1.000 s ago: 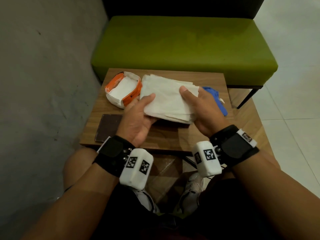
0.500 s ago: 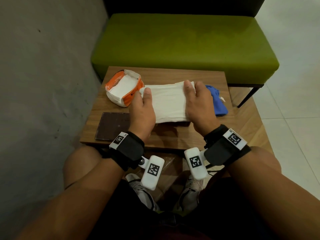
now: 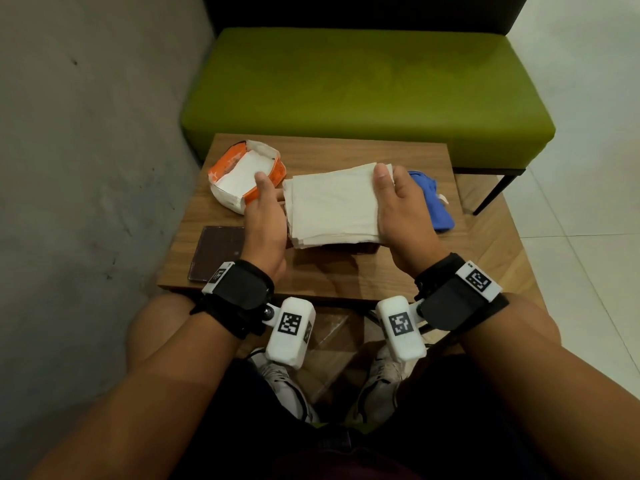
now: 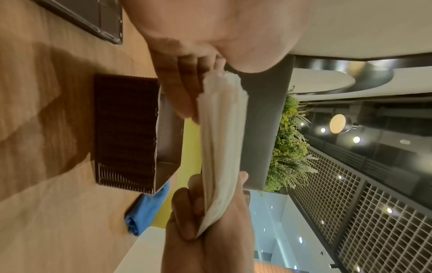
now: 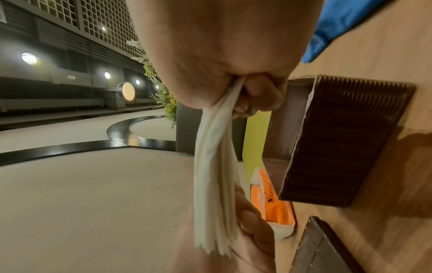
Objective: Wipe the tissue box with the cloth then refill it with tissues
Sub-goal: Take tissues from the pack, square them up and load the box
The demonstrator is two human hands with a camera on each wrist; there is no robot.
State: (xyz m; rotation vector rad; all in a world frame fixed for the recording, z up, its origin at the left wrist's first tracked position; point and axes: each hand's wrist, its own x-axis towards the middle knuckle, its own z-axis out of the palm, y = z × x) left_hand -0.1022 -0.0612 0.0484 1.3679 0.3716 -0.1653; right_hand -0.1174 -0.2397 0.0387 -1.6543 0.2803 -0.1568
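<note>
**Stack of tissues held between two hands above the open box**

At 12 o'clock the right hand (image 5: 222,61) pinches one end of a stack of white folded paper tissues (image 5: 215,166), which runs down toward 6 o'clock, where the left hand (image 5: 233,245) grips its loose edges. At 3 o'clock stands the dark brown ribbed rectangular tissue box (image 5: 339,144), open, on the light wooden surface (image 5: 397,230). Between box and left hand lies an orange-and-white plastic tissue packet (image 5: 273,206). A bright blue cloth (image 5: 346,22) shows at 1 o'clock. A dark brown flat panel (image 5: 327,253) sits at 5 o'clock.
</note>
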